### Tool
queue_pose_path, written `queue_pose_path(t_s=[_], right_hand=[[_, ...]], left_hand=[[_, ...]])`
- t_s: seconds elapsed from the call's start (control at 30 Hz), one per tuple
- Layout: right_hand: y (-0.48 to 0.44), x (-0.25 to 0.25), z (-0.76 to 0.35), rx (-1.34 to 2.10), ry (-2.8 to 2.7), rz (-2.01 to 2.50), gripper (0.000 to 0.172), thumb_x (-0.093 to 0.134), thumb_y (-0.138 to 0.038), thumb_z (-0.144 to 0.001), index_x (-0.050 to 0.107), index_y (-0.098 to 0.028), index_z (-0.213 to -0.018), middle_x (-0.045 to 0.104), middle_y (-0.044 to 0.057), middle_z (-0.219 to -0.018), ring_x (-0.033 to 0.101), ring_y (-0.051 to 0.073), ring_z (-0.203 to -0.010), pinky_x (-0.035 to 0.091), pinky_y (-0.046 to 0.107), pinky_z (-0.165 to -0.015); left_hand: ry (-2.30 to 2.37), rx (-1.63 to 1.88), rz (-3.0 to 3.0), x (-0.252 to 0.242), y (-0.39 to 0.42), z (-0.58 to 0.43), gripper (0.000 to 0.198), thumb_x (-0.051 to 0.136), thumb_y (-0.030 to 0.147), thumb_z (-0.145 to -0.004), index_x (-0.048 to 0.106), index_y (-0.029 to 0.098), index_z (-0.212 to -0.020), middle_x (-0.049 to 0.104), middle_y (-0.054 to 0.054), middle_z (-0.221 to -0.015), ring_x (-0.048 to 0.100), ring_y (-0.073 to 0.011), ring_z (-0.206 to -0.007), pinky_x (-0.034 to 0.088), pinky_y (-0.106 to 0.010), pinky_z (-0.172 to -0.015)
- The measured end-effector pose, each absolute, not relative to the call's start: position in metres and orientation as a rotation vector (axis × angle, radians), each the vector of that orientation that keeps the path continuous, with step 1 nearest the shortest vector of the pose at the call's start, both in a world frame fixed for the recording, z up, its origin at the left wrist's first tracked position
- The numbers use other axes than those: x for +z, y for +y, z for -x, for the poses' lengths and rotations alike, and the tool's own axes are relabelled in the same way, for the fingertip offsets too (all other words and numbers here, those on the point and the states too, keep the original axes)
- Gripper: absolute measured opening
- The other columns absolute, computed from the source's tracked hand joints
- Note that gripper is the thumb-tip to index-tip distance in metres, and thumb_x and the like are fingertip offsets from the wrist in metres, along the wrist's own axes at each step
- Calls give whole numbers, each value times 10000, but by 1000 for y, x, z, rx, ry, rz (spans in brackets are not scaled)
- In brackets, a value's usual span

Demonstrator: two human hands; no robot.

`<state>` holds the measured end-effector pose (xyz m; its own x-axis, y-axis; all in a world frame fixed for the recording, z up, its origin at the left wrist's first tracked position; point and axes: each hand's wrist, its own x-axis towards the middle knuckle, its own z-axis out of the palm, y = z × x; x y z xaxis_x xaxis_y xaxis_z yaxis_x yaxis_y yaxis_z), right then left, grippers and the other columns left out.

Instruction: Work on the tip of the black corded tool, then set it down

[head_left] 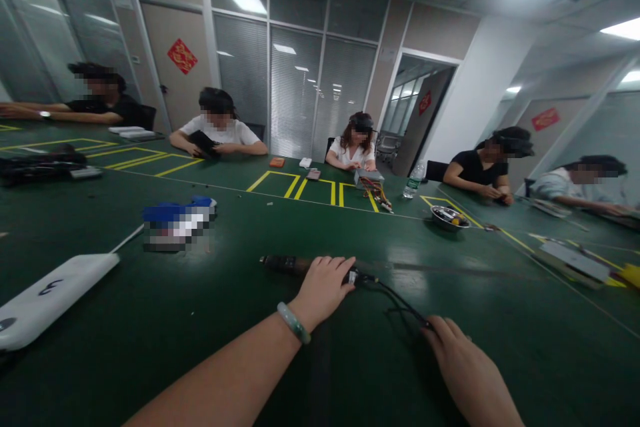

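A dark, slim electric screwdriver [286, 263] lies across the green table in front of me, its small tip pointing left. My left hand [325, 287] rests over its rear half, the fingers wrapped round the body; a bracelet is on that wrist. From the tool's right end a black cord [403, 299] runs down to the right. My right hand [457, 353] pinches this cord between thumb and fingers, close to the table top. What lies under my left palm is hidden.
At left lies a white power bank-like device [60, 297] with a cable. Beyond my hands are a metal bowl [450, 219] of small parts, a water bottle [413, 180] and a grey box with coloured wires [369, 178]. Several people sit round the green table [240, 347].
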<state>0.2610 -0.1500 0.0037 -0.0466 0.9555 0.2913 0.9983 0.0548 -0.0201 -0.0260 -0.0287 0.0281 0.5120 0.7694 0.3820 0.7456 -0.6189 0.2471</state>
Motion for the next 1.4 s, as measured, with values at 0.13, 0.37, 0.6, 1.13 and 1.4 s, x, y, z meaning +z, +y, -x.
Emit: queue_pose_path(t_s=[0.13,0.37,0.6,1.13,1.4], right_hand=[[-94,40,-278,-170,-2035,2018,364,301,-426,-945,577,-259,-1114,589,45,-1109,609,187,-834,451,309,-718],[-3,39,-287,53,-1995,1933,319,411,-384,-906,637,-226,-1066,619,51,-1082,577,188,-932,418,287,-815],[-11,26,-278,172,-2124,1752,364,390,-459,-913,655,-237,-1026,595,47,-1060,549,183,-955,402,282,-837],[-37,64,-227,265,-2105,1867,192,526,-372,-852,673,-261,-906,646,10,-926,570,162,-813,369,258,-668],[-50,59,-198,541,-2233,1791,96,668,-338,-741,695,-266,-798,675,-19,-800,586,146,-712,362,233,-606]], left_hand=[[1322,729,-2669,31,-29,26,486,488,457,-891,403,294,-1341,542,-37,-1251,481,-249,-1107,324,-419,-956],[1270,712,-2637,37,-30,30,463,519,506,-859,479,269,-1254,574,-45,-1160,508,-239,-1040,337,-417,-929],[1269,741,-2613,35,-24,28,473,514,571,-838,511,275,-1207,593,-29,-1104,519,-227,-1000,356,-393,-890],[1241,506,-2717,47,-17,45,465,529,558,-834,522,291,-1214,599,-26,-1134,540,-224,-1029,378,-368,-887],[1116,616,-2815,40,-26,23,394,601,401,-837,525,289,-1207,552,-26,-1213,503,-212,-1106,361,-371,-959]])
